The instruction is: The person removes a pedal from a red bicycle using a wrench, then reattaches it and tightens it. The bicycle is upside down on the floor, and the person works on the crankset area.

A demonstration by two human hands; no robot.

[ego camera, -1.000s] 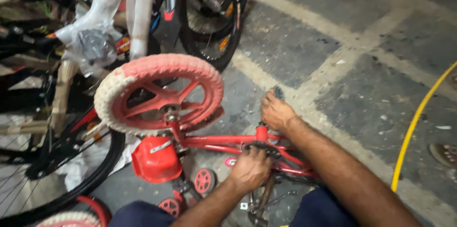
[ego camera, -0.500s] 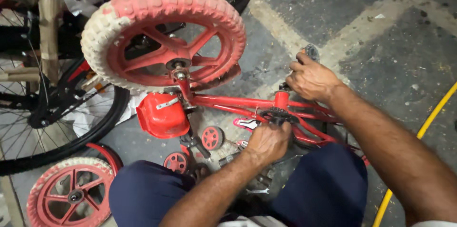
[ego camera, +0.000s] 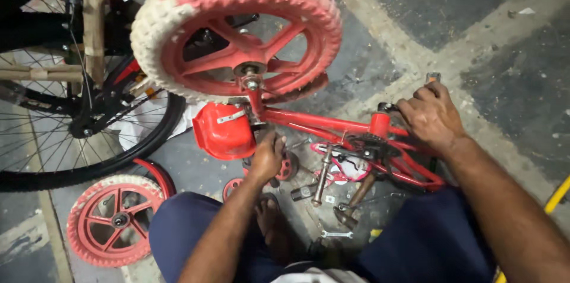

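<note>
Your right hand [ego camera: 432, 118] is closing, knuckles up, over the top of a tool handle [ego camera: 433, 77] whose grey and orange tip is showing just above your fingers; the hand is sitting at the far end of the red bicycle frame [ego camera: 323, 122], beside the upright red tube [ego camera: 380, 124]. What the handle is engaging below your palm is hidden. Your left hand [ego camera: 267, 157] is reaching down under the frame, fingers curling at the small red training wheel [ego camera: 287, 167] just beside the red chain guard [ego camera: 224, 131]; whether those fingers are actually clasping anything cannot be told, since the back of the hand is covering them.

The frame is lying across the view, upside down, between your two hands. The black chainring [ego camera: 369, 145] is sitting just left of your right wrist, with a crank arm [ego camera: 322, 176] hanging from it toward you. At the left end of the frame the pink-and-white rear wheel [ego camera: 237, 27] is standing up on its axle, above the chain guard.

On the floor between your knees a hammer [ego camera: 354, 200] and a small spanner [ego camera: 336, 234] are lying close together. A second pink wheel [ego camera: 116, 220] is lying flat by your left knee, touching a curved red mudguard [ego camera: 157, 174]. A large black spoked wheel [ego camera: 77, 128] is standing to the left. A yellow hose [ego camera: 557, 195] is running along the grey paved floor [ego camera: 504, 27] at the right edge.
</note>
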